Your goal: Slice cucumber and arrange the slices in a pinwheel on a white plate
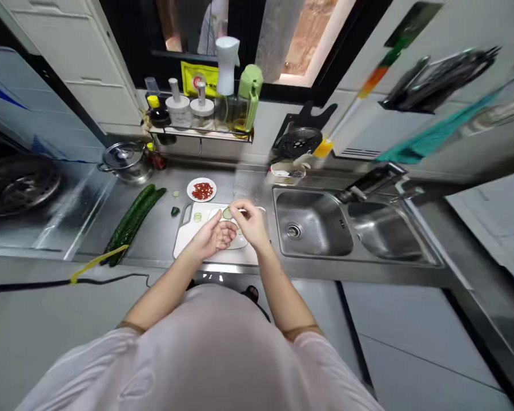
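Note:
Over the white cutting board [184, 237], my right hand [251, 224] pinches a thin cucumber slice [227, 213] between its fingertips. My left hand [214, 235] is just left of it, palm up with its fingers loosely curled; whether something small lies in the palm is too small to tell. Beneath both hands sits a white plate [239, 242], partly hidden by them. A pale cucumber slice [197, 217] lies on the board's upper left. Behind the board stands a small white plate [190, 189] with chopped red pieces [203, 191].
Two whole cucumbers [135, 220] lie left of the board, near a dark green cucumber end [175, 211]. A lidded steel pot [127, 162] stands at the back left. The double sink [312, 222] is on the right. Bottles fill a wall rack [197, 133].

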The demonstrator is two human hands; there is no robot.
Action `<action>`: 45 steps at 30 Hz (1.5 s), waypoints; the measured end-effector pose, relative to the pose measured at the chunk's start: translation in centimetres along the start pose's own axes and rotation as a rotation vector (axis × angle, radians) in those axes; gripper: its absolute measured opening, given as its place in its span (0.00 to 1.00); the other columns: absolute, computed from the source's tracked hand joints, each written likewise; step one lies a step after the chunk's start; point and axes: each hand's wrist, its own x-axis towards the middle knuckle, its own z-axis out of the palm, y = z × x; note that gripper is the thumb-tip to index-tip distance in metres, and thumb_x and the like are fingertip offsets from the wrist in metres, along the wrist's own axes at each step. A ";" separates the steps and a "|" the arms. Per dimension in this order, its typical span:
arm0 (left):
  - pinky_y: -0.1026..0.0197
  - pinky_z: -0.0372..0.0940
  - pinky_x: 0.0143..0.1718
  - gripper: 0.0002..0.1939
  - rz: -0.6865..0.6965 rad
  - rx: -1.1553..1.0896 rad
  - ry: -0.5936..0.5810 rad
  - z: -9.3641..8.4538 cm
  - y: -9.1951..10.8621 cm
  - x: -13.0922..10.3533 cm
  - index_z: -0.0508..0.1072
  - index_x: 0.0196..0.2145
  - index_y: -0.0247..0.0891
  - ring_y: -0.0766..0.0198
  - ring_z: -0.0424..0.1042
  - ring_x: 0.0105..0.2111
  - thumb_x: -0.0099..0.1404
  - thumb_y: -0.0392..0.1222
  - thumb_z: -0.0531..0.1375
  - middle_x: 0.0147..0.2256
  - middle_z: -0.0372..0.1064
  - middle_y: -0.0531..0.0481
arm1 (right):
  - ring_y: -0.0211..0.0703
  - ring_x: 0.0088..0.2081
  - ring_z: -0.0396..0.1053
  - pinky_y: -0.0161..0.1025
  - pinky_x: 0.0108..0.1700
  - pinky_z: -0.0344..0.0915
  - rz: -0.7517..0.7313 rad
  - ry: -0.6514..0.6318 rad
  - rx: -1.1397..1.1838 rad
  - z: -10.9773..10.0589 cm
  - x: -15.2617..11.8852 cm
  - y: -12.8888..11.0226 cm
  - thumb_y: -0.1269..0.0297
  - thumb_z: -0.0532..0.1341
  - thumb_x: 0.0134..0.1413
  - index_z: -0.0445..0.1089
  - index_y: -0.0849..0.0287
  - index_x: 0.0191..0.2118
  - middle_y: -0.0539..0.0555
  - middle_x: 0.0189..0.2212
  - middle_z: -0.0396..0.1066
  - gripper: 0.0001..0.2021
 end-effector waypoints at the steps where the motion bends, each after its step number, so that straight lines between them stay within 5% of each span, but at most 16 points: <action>1: 0.72 0.50 0.14 0.27 0.013 -0.003 0.020 0.0 0.2 0.1 0.70 0.32 0.29 0.72 0.63 0.18 0.63 0.60 0.51 0.23 0.67 0.47 | 0.40 0.37 0.67 0.36 0.39 0.63 0.005 -0.003 -0.009 0.0 0.0 0.0 0.53 0.58 0.55 0.68 0.58 0.30 0.52 0.33 0.69 0.13; 10: 0.74 0.48 0.14 0.15 0.205 0.006 0.149 0.0 0.8 0.3 0.69 0.34 0.33 0.74 0.63 0.21 0.58 0.49 0.62 0.26 0.66 0.51 | 0.40 0.38 0.67 0.35 0.37 0.62 -0.026 -0.030 -0.023 -0.2 0.0 0.0 0.55 0.58 0.56 0.68 0.57 0.30 0.52 0.33 0.69 0.11; 26: 0.68 0.63 0.32 0.17 0.907 0.484 0.496 0.1 0.7 0.8 0.68 0.33 0.37 0.71 0.69 0.29 0.47 0.40 0.69 0.30 0.70 0.53 | 0.40 0.38 0.67 0.36 0.35 0.61 -0.057 -0.029 -0.103 0.1 0.4 0.5 0.59 0.58 0.56 0.69 0.57 0.29 0.52 0.33 0.69 0.09; 45: 0.67 0.63 0.33 0.20 1.018 0.577 0.538 0.2 0.4 0.9 0.64 0.40 0.40 0.70 0.70 0.29 0.51 0.42 0.67 0.29 0.69 0.55 | 0.40 0.38 0.67 0.37 0.35 0.61 -0.024 -0.071 -0.041 0.2 0.6 0.8 0.59 0.60 0.54 0.69 0.57 0.27 0.52 0.32 0.69 0.09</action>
